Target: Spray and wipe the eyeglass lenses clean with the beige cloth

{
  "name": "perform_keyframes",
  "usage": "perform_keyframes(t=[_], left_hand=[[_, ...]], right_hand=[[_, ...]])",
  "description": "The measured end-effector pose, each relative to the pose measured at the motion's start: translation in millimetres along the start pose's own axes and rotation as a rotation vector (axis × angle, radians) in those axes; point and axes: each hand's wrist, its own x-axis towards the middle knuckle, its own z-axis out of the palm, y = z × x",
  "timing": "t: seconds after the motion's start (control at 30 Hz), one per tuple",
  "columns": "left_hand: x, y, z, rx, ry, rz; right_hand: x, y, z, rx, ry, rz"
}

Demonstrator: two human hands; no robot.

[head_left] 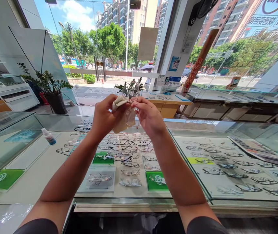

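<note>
Both hands are raised over a glass display counter. My left hand is closed around a pale cleaning cloth, part of which hangs below the fingers. A pair of thin-framed eyeglasses is held up between the hands, its lens in front of the hanging cloth. My right hand pinches the glasses' frame at the right with thumb and fingertips. The left fingertips behind the cloth are partly hidden, so how they touch the frame is unclear.
Inside the counter lie rows of eyeglasses and green cards. A small spray bottle stands on the left glass top. A magazine is at the right. Beyond are a potted plant and a low wooden display table.
</note>
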Motion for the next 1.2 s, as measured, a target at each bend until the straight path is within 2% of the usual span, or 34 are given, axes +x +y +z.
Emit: perform_keyframes(t=[0.17,0.33,0.53,0.73,0.93,1.07,1.2], left_hand=[[3.5,0.2,-2.0,-0.039,0.000,-0.024],[17.6,-13.5,-15.9,-0.246,-0.009,-0.100],[23.9,-34.4,-21.5,-0.374,-0.099,-0.178],[21.8,-22.9,-17.9,-0.447,-0.204,-0.177],[18.2,-20.0,-17.2,-0.585,-0.298,-0.280],[12.9,-18.9,-11.0,-0.584,-0.293,-0.300],[10.4,-16.0,-6.6,-0.497,-0.249,-0.245]], right_hand=[[0.3,-1.3,-3.0,-0.016,0.010,0.002],[2.6,-3.7,-10.4,-0.009,0.009,-0.014],[4.1,2.5,-10.3,-0.011,-0.153,-0.013],[3.0,5.7,-8.8,-0.050,-0.207,0.077],[2.6,4.4,-8.6,-0.020,-0.218,0.148],[3.4,9.1,-9.5,0.008,-0.231,0.161],[4.7,14.9,-11.5,0.017,-0.262,0.155]])
